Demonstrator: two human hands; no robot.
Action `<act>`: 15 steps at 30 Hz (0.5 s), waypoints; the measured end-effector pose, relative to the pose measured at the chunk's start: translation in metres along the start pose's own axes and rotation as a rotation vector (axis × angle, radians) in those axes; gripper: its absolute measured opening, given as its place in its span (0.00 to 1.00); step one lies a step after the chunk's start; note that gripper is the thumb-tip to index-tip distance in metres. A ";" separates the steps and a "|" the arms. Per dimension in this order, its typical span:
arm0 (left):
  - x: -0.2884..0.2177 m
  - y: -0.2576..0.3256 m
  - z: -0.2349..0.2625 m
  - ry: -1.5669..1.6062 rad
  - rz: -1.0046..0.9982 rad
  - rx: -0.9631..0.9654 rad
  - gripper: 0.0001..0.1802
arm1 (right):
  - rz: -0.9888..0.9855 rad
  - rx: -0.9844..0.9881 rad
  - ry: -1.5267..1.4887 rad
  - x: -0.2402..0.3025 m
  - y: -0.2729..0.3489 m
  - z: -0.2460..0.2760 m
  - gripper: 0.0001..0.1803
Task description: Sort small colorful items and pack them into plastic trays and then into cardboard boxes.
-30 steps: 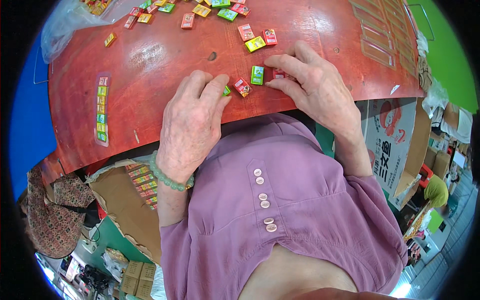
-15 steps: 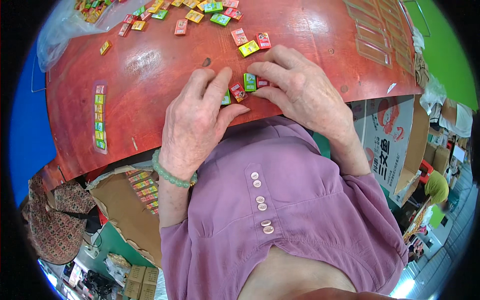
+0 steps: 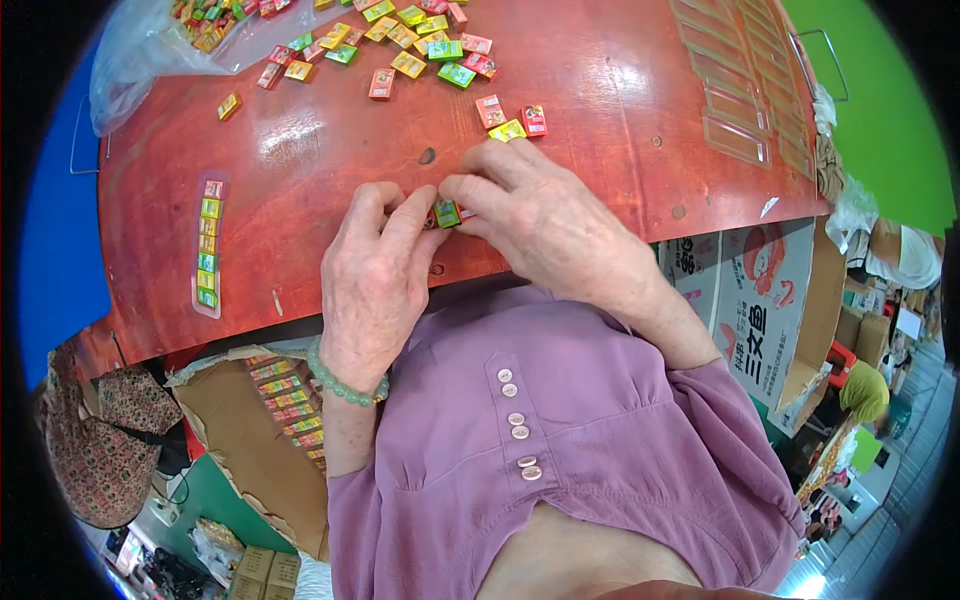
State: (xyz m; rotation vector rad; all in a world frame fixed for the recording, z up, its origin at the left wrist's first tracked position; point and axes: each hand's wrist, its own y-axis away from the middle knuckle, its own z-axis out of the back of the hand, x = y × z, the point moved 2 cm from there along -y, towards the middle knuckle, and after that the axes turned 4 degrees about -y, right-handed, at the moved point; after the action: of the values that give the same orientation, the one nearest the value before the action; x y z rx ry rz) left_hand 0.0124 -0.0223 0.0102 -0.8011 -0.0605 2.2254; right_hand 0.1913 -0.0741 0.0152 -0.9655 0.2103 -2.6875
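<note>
Between my fingertips is a short row of tiny cartons, a green box (image 3: 447,213) with red ones beside it. My left hand (image 3: 372,275) presses on the row's left end with thumb and fingers, a green bead bracelet on its wrist. From the other side my right hand (image 3: 550,220) pinches the row; its fingers hide part of it. Just beyond the right knuckles lie a yellow box (image 3: 508,131), a pink box (image 3: 491,111) and a red box (image 3: 535,121). To the left, a narrow clear tray (image 3: 209,250) holds a line of similar boxes.
Loose coloured boxes (image 3: 410,65) scatter over the far side of the red table (image 3: 330,150), near a clear plastic bag (image 3: 150,70). Transparent plastic trays (image 3: 735,90) lie at far right. Below the table edge are an open carton (image 3: 245,430) with filled trays and a printed carton (image 3: 765,300).
Both hands have moved closer together, drawing the small boxes into a tight row between them. The right hand shifted left; the view has also shifted slightly.
</note>
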 end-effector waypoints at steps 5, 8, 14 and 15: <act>0.003 0.002 -0.001 0.015 0.030 0.001 0.18 | -0.065 -0.160 0.010 -0.011 -0.005 0.021 0.15; 0.002 0.001 0.000 0.022 0.012 -0.006 0.18 | -0.166 -0.201 0.194 -0.023 -0.008 0.021 0.12; -0.002 -0.002 -0.001 0.028 0.005 0.007 0.21 | -0.179 -0.245 0.262 -0.021 -0.008 0.015 0.11; -0.003 -0.003 -0.001 0.017 -0.002 -0.012 0.22 | -0.180 -0.245 0.263 -0.022 -0.007 0.015 0.11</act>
State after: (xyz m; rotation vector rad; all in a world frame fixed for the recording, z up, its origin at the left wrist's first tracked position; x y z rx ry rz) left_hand 0.0164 -0.0222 0.0112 -0.8264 -0.0659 2.2182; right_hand 0.2157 -0.0614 0.0150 -0.7196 0.5411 -3.0047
